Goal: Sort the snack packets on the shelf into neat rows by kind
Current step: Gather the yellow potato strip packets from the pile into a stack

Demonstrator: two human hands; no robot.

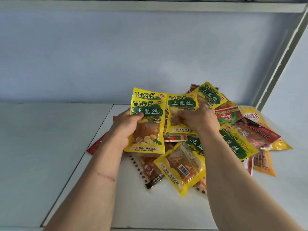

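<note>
- Snack packets [196, 165] lie heaped on the white shelf [50, 147] at 3 o'clock.
- Left hand [126, 129] grips a yellow TuDouSi stack [146, 130].
- Right hand [200, 120] pinches one TuDouSi packet [180, 110].

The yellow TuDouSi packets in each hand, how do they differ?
The left hand holds a small stack of TuDouSi packets, squared up and upright; the right hand pinches a single TuDouSi packet, slightly tilted above the pile. Both show the same yellow-and-green front.
</note>
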